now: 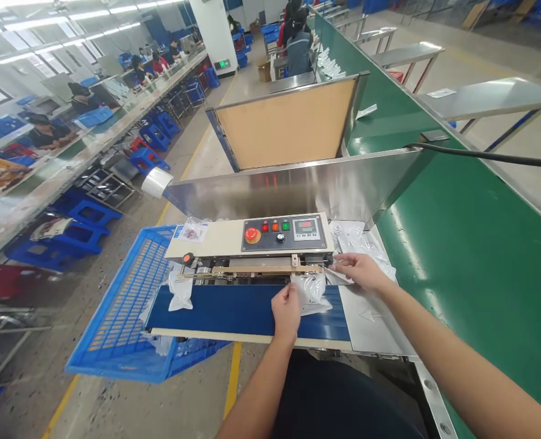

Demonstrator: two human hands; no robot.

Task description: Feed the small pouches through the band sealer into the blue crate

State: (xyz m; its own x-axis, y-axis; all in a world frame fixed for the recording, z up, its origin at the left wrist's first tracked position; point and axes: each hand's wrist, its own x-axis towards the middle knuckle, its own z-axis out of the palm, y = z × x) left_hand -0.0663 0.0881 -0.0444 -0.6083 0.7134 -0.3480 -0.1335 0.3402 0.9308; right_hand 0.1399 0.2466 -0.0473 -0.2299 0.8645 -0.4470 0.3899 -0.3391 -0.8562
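Note:
A band sealing machine with a control panel stands before me, its blue conveyor belt running along the front. My left hand is closed, pinching the left edge of a clear-and-white plastic bag that hangs at the sealing band over the belt. To the right, my right hand reaches to the machine's right end with fingers stretched out and a little apart, just above bags at the side plate. Another white bag sits at the belt's left end.
A blue plastic basket holding bags stands at the left end. More plastic bags lie behind my right hand. A metal guard rises behind the machine. A green conveyor runs along the right, and people sit at benches farther off.

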